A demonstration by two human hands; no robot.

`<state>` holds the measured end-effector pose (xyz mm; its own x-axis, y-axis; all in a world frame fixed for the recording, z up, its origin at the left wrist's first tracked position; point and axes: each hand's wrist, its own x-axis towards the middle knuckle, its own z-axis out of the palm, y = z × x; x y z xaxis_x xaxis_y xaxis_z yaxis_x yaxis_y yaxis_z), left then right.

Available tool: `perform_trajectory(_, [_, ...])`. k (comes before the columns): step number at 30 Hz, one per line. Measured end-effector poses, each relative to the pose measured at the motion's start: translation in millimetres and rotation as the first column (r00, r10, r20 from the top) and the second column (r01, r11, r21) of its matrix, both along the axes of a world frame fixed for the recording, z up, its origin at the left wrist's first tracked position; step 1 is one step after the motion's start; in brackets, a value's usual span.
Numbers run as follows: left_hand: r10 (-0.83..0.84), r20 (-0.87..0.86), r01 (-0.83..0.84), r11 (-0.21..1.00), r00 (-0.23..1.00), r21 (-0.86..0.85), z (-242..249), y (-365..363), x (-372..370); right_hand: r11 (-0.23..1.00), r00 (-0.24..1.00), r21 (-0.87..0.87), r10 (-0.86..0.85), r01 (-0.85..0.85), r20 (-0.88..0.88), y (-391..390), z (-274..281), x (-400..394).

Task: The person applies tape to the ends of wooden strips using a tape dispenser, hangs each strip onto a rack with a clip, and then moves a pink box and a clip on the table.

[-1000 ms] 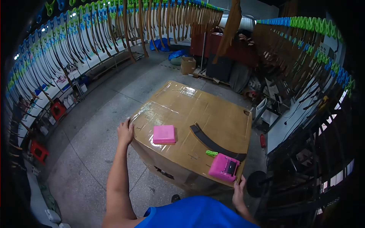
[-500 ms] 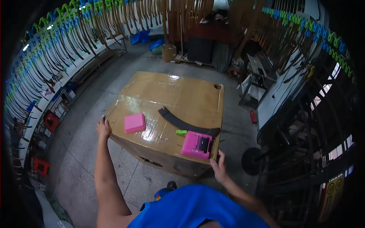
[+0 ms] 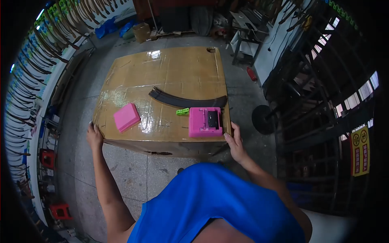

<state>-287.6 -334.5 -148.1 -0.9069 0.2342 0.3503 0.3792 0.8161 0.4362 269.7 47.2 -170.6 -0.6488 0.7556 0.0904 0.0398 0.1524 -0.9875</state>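
A large cardboard box (image 3: 133,75) with shiny clear tape stands in front of me. My left hand (image 3: 95,135) grips its near left corner, fingers at the edge. At the near right corner my right hand (image 3: 236,141) holds the box, thumb toward me and fingers along the side. On top, close to my right hand, lies a pink plastic case (image 3: 197,121) with a black piece on it. A green clip (image 3: 182,111) touches or nearly touches the case. Behind them curves a bundle of dark strips (image 3: 182,100). A pink block-shaped piece (image 3: 127,117) rests nearer my left hand.
Curved strips hang in rows from clips (image 3: 46,56) along the left. Red stools (image 3: 60,211) stand on the floor there. To the right are a round black base (image 3: 263,119), a red bottle-like object (image 3: 251,74) and dark metal bars. A small carton (image 3: 142,32) sits at the back.
My view has tilted down and turned, so the box appears higher, further left and squarer to me. Both hands remain at its near corners. The things on top show at a changed angle.
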Motion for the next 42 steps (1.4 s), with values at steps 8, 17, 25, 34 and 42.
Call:
perform_trajectory(8, [-0.304, -0.258, 0.305, 0.952, 0.917, -0.038, 47, 67, 44, 0.999, 0.983, -0.01, 0.041, -0.04, 0.179, 19, 33, 9])
perform_trajectory(17, [-0.688, -0.195, 0.71, 0.7, 0.699, 0.076, 98, 177, 188, 0.932, 0.982, 0.349, 0.035, -0.099, 0.185, 57, 87, 7])
perform_trajectory(25, [-0.84, -0.129, 0.85, 0.521, 0.528, 0.084, 98, 249, 268, 0.636, 0.928, 0.691, 0.122, -0.345, 0.351, 129, 108, -49])
perform_trajectory(34, [-0.841, -0.11, 0.848, 0.522, 0.53, 0.096, 103, 270, 276, 0.677, 0.736, 0.451, 0.201, -0.581, 0.647, 164, 116, -93])
perform_trajectory(42, [-0.876, -0.132, 0.885, 0.466, 0.463, 0.014, 131, 297, 287, 0.614, 0.508, 0.242, 0.304, -0.751, 0.806, 179, 141, -115])
